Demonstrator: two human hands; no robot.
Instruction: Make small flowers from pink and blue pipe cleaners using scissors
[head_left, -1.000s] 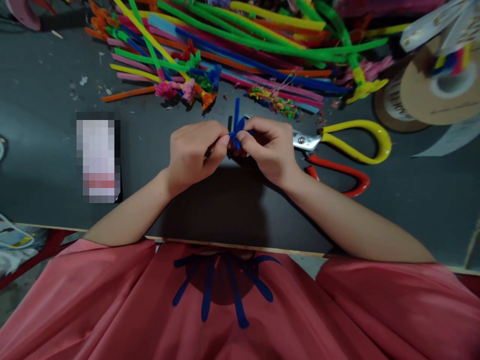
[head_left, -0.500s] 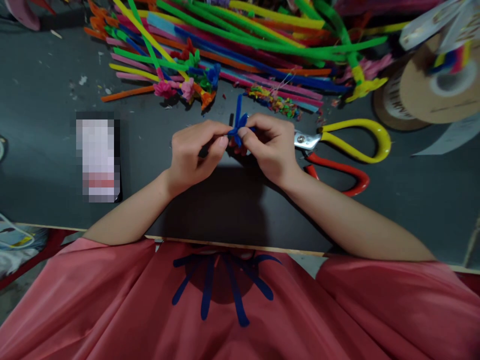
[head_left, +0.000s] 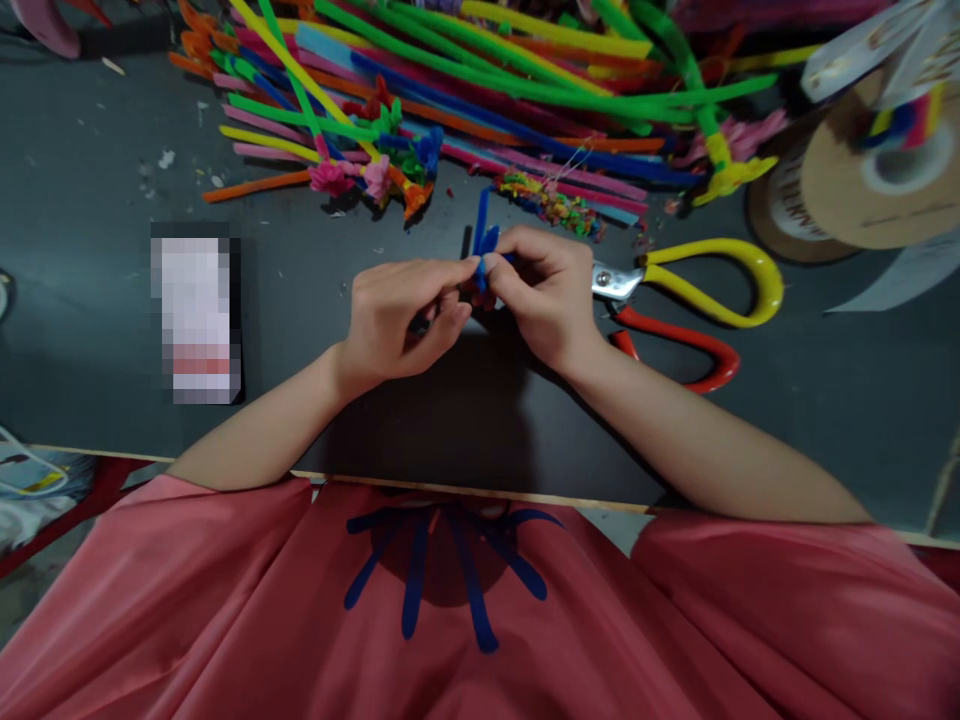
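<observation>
A blue pipe cleaner point(head_left: 482, 212), bent into small loops with one straight end pointing away from me, is between my hands above the dark table. My right hand point(head_left: 551, 290) pinches its looped part between thumb and forefinger. From the other side, the forefinger of my left hand point(head_left: 401, 310) presses on the loops near the right thumb tip. The left thumb sits lower, against the curled fingers. The hands partly hide the loops. Just right of my right hand lie pliers-like cutters point(head_left: 616, 281) with one yellow and one red handle.
A heap of colourful pipe cleaners point(head_left: 480, 90) spans the back, with twisted flowers point(head_left: 330, 178) at its near left. Small coloured scraps point(head_left: 555, 205) lie before it. A pixelated phone point(head_left: 199, 315) is at left, ribbon spools point(head_left: 840, 170) at right. The table's edge point(head_left: 465, 488) runs before me.
My left hand has shifted slightly right, its forefinger now on the blue loops and its thumb lower. My right hand keeps its pinch, nearly still.
</observation>
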